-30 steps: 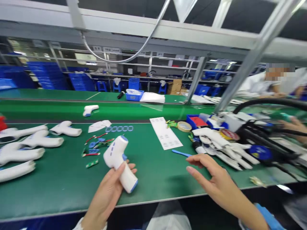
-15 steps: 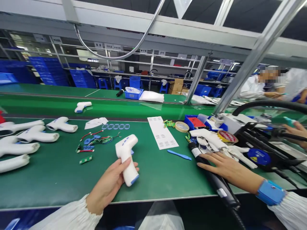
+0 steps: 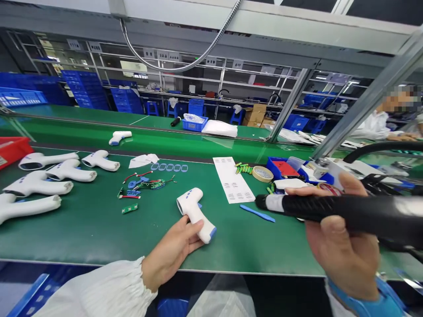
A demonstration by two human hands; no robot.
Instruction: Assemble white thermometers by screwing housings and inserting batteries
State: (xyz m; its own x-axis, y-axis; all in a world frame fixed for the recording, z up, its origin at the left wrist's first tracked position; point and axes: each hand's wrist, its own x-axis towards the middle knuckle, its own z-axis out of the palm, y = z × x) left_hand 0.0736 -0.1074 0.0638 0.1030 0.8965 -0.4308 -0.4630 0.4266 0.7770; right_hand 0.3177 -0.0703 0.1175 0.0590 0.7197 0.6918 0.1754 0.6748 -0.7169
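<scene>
My right hand [image 3: 343, 251] has lifted the black electric screwdriver [image 3: 330, 211] off the bench; half a second ago my palm only lay flat on it. Now my fingers are wrapped tight around its barrel, thumb over the top. The tool is held level, its tip pointing left, above the blue plastic pry stick [image 3: 257, 214].

My left hand [image 3: 175, 251] keeps the white infrared thermometer [image 3: 194, 211] by its handle, fingers curled under and thumb pressed near the blue end cap. It has tipped lower, head toward the far left, and sits close to the near edge of the green mat [image 3: 82, 229]. Tool and thermometer are both in hand but well apart.

Empty white shells [image 3: 36, 182] lie far left. Small circuit boards [image 3: 145, 184] and a label sheet [image 3: 233, 185] lie beyond.
</scene>
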